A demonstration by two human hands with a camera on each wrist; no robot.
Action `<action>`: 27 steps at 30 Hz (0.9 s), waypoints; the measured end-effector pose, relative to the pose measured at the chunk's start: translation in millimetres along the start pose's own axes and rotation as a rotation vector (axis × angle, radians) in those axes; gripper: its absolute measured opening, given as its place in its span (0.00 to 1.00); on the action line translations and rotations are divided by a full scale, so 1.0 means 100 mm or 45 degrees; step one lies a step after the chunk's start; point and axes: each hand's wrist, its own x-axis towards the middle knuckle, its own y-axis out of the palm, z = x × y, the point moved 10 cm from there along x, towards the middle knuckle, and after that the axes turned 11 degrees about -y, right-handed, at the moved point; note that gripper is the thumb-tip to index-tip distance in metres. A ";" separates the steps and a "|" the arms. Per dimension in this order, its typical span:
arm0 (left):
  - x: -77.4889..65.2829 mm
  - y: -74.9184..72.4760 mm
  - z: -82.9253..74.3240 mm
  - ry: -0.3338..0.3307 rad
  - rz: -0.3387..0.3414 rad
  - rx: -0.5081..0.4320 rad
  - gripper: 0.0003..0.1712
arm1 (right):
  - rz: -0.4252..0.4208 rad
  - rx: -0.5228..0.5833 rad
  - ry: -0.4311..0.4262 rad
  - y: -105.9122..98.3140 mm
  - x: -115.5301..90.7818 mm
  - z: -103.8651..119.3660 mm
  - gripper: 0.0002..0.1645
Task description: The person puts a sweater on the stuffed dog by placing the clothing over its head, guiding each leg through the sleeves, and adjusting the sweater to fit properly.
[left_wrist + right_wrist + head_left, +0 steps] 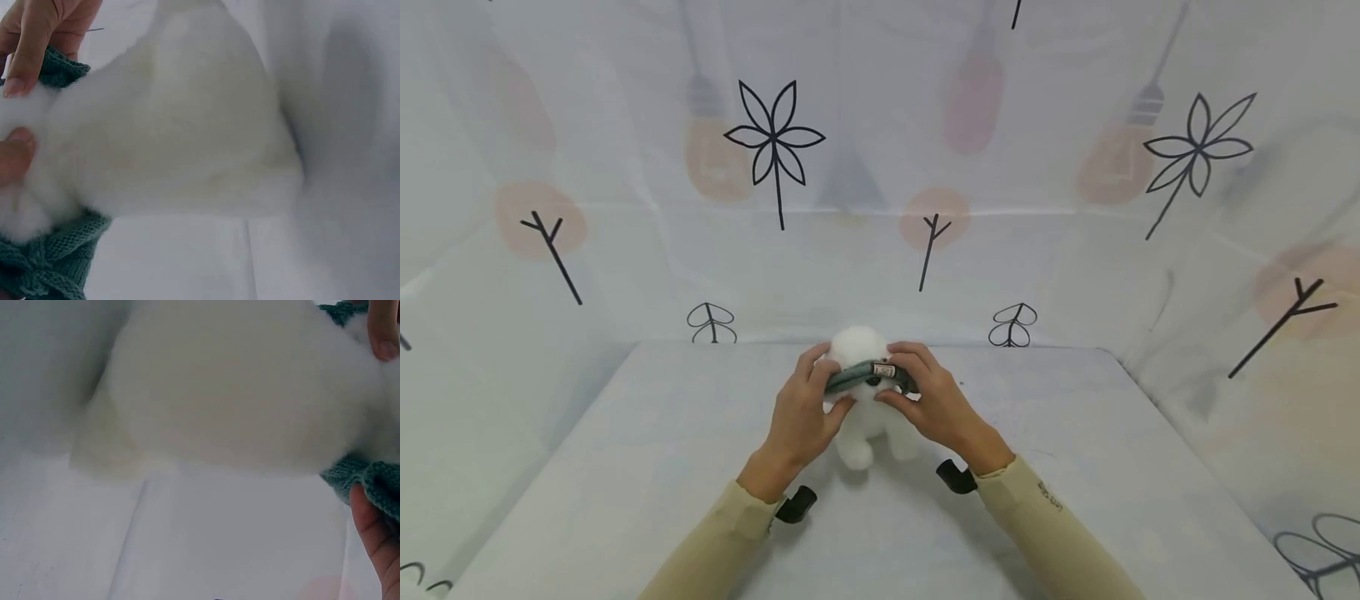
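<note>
A white plush dog stands upright at the far middle of the table, its dark nose showing. Across its face runs a green knitted band with a small pale label at the front. My left hand grips the band's left end, thumb low by the plush chin. On the other side my right hand holds the right end with curled fingers and thumb. The right wrist view shows a thumb on the green knit beside the white fur. Knit folds hang beside the plush in the left wrist view.
A pale cloth covers the table. Behind it rises a white curtain printed with flowers and twigs. Black wrist mounts stick out below both sleeves.
</note>
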 end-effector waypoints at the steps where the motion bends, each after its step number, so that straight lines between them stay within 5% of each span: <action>1: 0.01 -0.02 -0.01 -0.006 -0.010 -0.012 0.28 | -0.017 -0.008 -0.007 -0.02 0.01 0.01 0.31; 7: 0.01 -0.07 -0.07 -0.021 -0.047 -0.029 0.25 | -0.063 -0.048 -0.018 -0.11 0.04 0.07 0.26; 16: 0.02 0.00 -0.09 -0.043 0.063 -0.117 0.26 | -0.041 0.035 0.034 -0.11 0.03 0.07 0.24; 27: 0.03 -0.03 -0.10 -0.120 0.040 -0.103 0.27 | -0.058 0.075 0.056 -0.14 0.06 0.05 0.19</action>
